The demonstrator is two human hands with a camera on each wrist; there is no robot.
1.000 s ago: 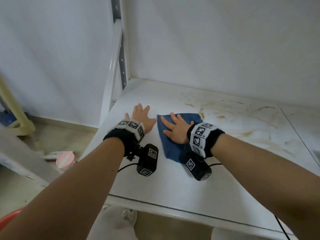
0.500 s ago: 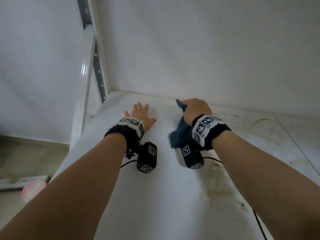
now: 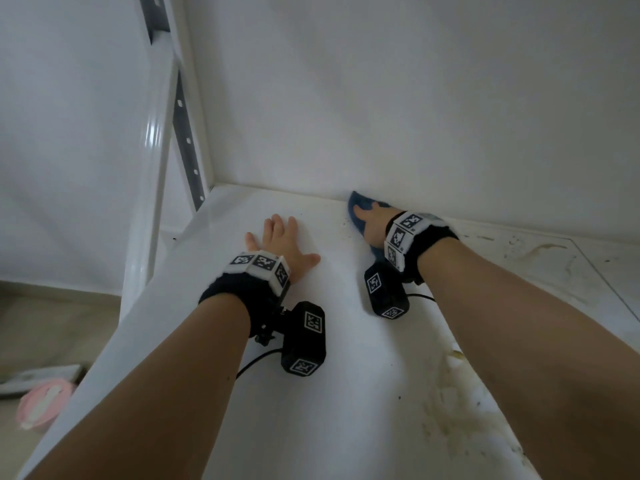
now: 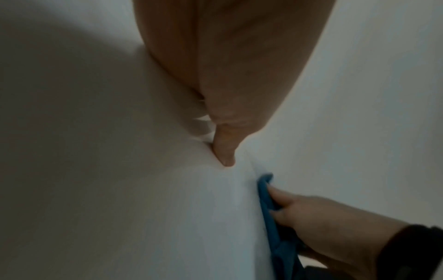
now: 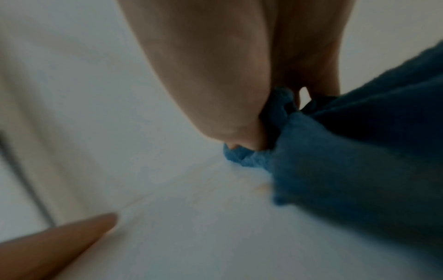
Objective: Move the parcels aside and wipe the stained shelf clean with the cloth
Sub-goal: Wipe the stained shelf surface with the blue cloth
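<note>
My left hand (image 3: 280, 239) lies flat on the white shelf (image 3: 332, 393), fingers spread and holding nothing; the left wrist view shows its palm (image 4: 227, 75) on the surface. To its right, my right hand (image 3: 372, 221) holds the blue cloth (image 3: 356, 202) bunched against the shelf's back edge, at the wall. The right wrist view shows the cloth (image 5: 359, 151) gathered under my right hand (image 5: 215, 75). From the left wrist view the right hand (image 4: 323, 227) sits on the cloth (image 4: 268, 208). Brown stains (image 3: 450, 420) mark the shelf's near right. No parcels are in view.
More stains (image 3: 540, 252) streak the far right of the shelf near a seam (image 3: 602, 282). A white upright post (image 3: 152, 168) and a perforated grey rail (image 3: 187, 143) stand at the left. The white wall (image 3: 415, 98) closes the back. A pink object (image 3: 41, 407) lies on the floor.
My right hand bunched the flat cloth and carried it from the shelf's middle to the back edge by the wall. The left hand stayed flat. The view moved closer in.
</note>
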